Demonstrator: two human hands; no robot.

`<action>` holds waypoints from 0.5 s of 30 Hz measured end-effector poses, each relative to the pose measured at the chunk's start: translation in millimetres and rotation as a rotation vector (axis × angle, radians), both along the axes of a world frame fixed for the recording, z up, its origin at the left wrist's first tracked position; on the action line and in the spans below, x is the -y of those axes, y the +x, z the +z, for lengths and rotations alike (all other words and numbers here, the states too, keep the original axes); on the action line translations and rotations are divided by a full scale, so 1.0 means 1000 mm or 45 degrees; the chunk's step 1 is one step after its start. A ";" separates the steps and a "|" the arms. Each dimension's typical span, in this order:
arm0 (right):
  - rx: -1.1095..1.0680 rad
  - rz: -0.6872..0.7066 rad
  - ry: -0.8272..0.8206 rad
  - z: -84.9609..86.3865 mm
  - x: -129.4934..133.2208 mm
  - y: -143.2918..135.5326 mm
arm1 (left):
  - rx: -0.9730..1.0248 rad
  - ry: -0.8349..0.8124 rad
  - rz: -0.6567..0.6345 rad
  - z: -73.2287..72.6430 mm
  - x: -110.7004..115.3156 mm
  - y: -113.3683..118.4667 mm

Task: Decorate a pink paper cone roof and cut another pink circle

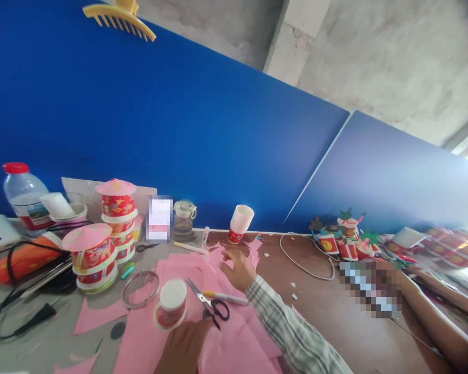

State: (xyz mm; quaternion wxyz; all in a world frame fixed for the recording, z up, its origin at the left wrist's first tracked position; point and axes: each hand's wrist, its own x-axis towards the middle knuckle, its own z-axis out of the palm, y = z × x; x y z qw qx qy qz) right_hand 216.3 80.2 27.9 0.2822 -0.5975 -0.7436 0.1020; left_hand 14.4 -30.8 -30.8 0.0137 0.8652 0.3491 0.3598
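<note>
My right hand [237,269] reaches over the pink paper [140,337], its fingers spread and nothing in them. Below it lie black-handled scissors [207,301] and a yellow-and-white marker [228,297]. My left hand [184,345] is low in the view, near the scissors' handles and a short red-and-white paper cup piece [171,301]; its fingertips are hard to make out. Beyond my right hand, stacked white paper cups [241,222] stand by the blue partition. Two towers of red paper cups with pink cone tops, one shorter [93,257] and one taller [119,218], stand at the left.
A tape roll [140,289], a black plug [42,317], a bottle [25,200] and a glass jar [184,221] are on the left half. A white cable [308,272] curls at the right, near cup crafts [349,249] and another person's arms [432,311].
</note>
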 end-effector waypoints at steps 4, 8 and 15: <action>0.017 -0.111 -0.179 0.001 -0.062 -0.022 | -0.039 0.091 0.007 0.002 -0.003 0.003; -0.060 -0.200 -0.283 -0.007 -0.104 -0.041 | -0.028 0.297 0.028 0.006 -0.005 0.005; -0.427 -0.196 -0.267 0.004 -0.110 -0.052 | -0.062 0.235 0.033 0.000 -0.008 0.003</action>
